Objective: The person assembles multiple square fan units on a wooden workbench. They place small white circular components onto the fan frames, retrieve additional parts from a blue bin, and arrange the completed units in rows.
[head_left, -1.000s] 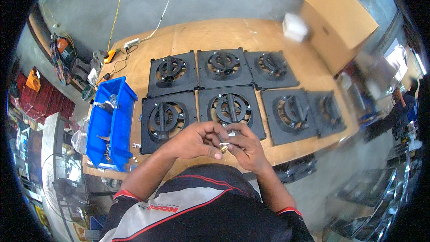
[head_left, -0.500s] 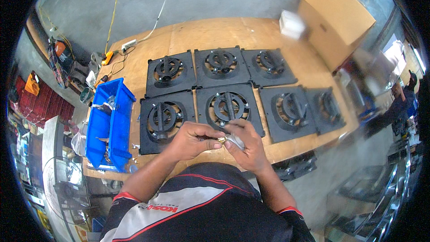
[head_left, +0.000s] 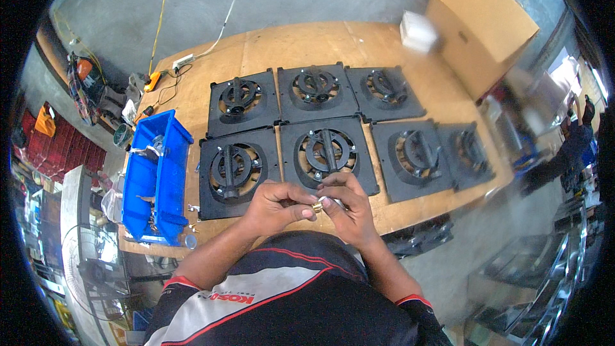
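Near the front edge of the table, my left hand (head_left: 274, 207) pinches a small brass fitting (head_left: 317, 207) between thumb and fingertips. Close against it, my right hand (head_left: 352, 213) is closed on a small white thing that looks like tape (head_left: 324, 201); the fingers partly hide it, and it touches the fitting's end. Just beyond my hands lies a black gas burner plate (head_left: 295, 154) with a ring and a burner tube (head_left: 330, 150) across its opening. Another such plate (head_left: 211, 179) lies beyond my left hand.
Several more black burner plates (head_left: 256, 129) cover the middle of the wooden table (head_left: 269, 51). A blue bin (head_left: 136, 182) with small metal parts stands at the left. At the back right are a white box (head_left: 418, 32) and a large open carton (head_left: 471, 45). A fan (head_left: 93, 272) stands lower left.
My right fingers have moved slightly around the fitting, and the white thing now shows less between them. My left hand keeps its pinch on the fitting in nearly the same place.
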Action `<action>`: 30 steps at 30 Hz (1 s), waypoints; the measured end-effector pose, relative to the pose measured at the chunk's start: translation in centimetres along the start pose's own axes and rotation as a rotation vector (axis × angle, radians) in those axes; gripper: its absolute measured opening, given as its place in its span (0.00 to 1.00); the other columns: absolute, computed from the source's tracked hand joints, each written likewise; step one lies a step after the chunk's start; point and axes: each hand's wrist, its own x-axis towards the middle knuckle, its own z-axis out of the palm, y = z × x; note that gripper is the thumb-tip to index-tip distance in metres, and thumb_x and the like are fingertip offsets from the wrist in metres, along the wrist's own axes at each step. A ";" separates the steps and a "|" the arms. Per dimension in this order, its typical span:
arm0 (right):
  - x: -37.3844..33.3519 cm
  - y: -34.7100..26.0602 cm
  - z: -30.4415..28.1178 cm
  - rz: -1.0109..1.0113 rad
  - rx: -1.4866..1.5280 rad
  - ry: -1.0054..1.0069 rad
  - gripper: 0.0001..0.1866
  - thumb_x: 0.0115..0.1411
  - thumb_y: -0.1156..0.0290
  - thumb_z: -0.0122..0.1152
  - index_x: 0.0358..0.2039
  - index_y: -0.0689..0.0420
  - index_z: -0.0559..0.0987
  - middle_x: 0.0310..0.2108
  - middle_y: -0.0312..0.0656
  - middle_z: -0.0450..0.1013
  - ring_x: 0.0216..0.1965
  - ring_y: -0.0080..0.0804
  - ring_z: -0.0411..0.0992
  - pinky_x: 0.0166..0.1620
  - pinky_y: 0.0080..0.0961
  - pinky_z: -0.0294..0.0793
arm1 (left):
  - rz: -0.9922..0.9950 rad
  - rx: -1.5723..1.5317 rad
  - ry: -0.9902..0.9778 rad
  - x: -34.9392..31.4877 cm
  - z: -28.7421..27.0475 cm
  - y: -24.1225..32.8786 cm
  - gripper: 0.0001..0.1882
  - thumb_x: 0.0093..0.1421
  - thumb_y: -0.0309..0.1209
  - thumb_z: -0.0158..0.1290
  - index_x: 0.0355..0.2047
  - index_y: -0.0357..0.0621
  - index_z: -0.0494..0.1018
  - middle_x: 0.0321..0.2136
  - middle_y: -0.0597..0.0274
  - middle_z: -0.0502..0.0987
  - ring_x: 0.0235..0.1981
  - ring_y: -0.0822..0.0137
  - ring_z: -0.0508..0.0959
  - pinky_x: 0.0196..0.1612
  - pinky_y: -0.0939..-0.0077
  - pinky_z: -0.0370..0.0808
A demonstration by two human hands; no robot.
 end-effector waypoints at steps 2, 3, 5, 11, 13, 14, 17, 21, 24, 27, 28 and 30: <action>0.1 -0.1 -0.1 0.027 -0.002 -0.054 0.09 0.59 0.70 0.64 0.38 0.61 0.82 0.41 0.50 0.72 0.43 0.42 0.74 0.47 0.32 0.72 | -0.044 -0.120 0.017 -0.2 -0.1 0.0 0.09 0.56 0.23 0.64 0.37 0.36 0.80 0.35 0.53 0.83 0.33 0.67 0.83 0.38 0.74 0.82; 0.2 -0.2 -0.2 0.041 -0.004 -0.081 0.09 0.59 0.70 0.64 0.38 0.61 0.82 0.42 0.50 0.72 0.44 0.43 0.74 0.47 0.32 0.72 | -0.066 -0.180 0.026 -0.3 -0.2 0.1 0.09 0.56 0.22 0.63 0.38 0.36 0.79 0.36 0.52 0.82 0.34 0.67 0.83 0.38 0.73 0.82; 0.1 -0.4 -0.2 0.029 -0.002 -0.114 0.10 0.59 0.70 0.64 0.38 0.61 0.82 0.42 0.50 0.72 0.44 0.43 0.74 0.47 0.32 0.73 | -0.059 -0.181 0.022 -0.3 -0.5 0.1 0.09 0.56 0.22 0.63 0.37 0.36 0.79 0.35 0.52 0.82 0.34 0.67 0.83 0.39 0.73 0.82; -0.2 -1.3 -0.1 0.041 -0.018 -0.096 0.08 0.59 0.73 0.63 0.37 0.63 0.81 0.41 0.48 0.72 0.44 0.39 0.73 0.47 0.32 0.71 | -0.005 0.162 0.107 0.2 -0.6 0.7 0.08 0.57 0.24 0.64 0.37 0.36 0.80 0.35 0.54 0.83 0.35 0.68 0.83 0.38 0.75 0.81; -0.2 -1.5 0.0 0.042 -0.070 -0.078 0.09 0.60 0.72 0.63 0.38 0.64 0.80 0.40 0.48 0.71 0.43 0.38 0.73 0.46 0.31 0.71 | 0.041 0.353 0.111 0.4 -0.5 1.2 0.08 0.56 0.24 0.64 0.36 0.37 0.80 0.35 0.54 0.83 0.34 0.68 0.83 0.37 0.75 0.80; -0.3 -1.7 0.1 0.045 -0.107 -0.065 0.10 0.60 0.71 0.63 0.39 0.64 0.79 0.39 0.47 0.71 0.43 0.36 0.73 0.45 0.29 0.72 | 0.067 0.472 0.110 0.7 -0.5 1.4 0.08 0.56 0.25 0.64 0.36 0.37 0.80 0.34 0.54 0.83 0.34 0.68 0.83 0.37 0.75 0.80; -0.7 -1.2 0.5 0.152 -0.090 -0.018 0.14 0.62 0.69 0.62 0.44 0.64 0.77 0.38 0.45 0.71 0.41 0.32 0.73 0.42 0.27 0.75 | 0.111 0.712 0.125 0.9 -0.3 1.2 0.09 0.55 0.27 0.64 0.36 0.39 0.80 0.33 0.54 0.82 0.33 0.66 0.83 0.36 0.74 0.79; -2.1 0.5 1.4 0.477 0.306 0.070 0.17 0.62 0.64 0.63 0.43 0.65 0.75 0.33 0.42 0.72 0.37 0.28 0.73 0.37 0.26 0.74 | 0.141 0.845 0.122 1.2 -0.2 0.5 0.09 0.54 0.29 0.63 0.36 0.40 0.80 0.32 0.54 0.82 0.33 0.59 0.83 0.37 0.70 0.79; -2.0 -0.1 1.0 0.659 0.558 0.050 0.18 0.61 0.61 0.66 0.39 0.64 0.76 0.33 0.39 0.74 0.37 0.23 0.73 0.35 0.22 0.74 | 0.125 0.909 0.105 1.2 -0.3 0.2 0.09 0.54 0.31 0.64 0.35 0.44 0.82 0.33 0.58 0.83 0.34 0.59 0.83 0.38 0.69 0.79; -3.2 1.3 -0.5 0.704 0.541 -0.162 0.18 0.58 0.64 0.69 0.41 0.63 0.78 0.36 0.41 0.77 0.38 0.26 0.74 0.40 0.25 0.75 | 0.155 0.940 0.070 1.4 -0.4 0.4 0.08 0.55 0.32 0.63 0.35 0.45 0.82 0.33 0.59 0.82 0.34 0.59 0.83 0.37 0.68 0.79; -3.2 1.2 -1.0 0.682 0.543 -0.216 0.18 0.57 0.65 0.70 0.42 0.63 0.78 0.38 0.41 0.77 0.40 0.26 0.74 0.43 0.26 0.75 | 0.153 0.955 0.061 1.4 -0.5 0.5 0.08 0.55 0.32 0.63 0.35 0.45 0.81 0.33 0.59 0.82 0.34 0.59 0.82 0.37 0.68 0.79; -3.1 0.3 -1.8 0.635 0.545 -0.322 0.18 0.56 0.68 0.71 0.45 0.62 0.78 0.42 0.40 0.77 0.43 0.27 0.74 0.48 0.29 0.73 | 0.148 0.985 0.041 1.4 -0.7 0.5 0.07 0.56 0.32 0.62 0.35 0.45 0.81 0.33 0.59 0.82 0.34 0.59 0.82 0.37 0.68 0.79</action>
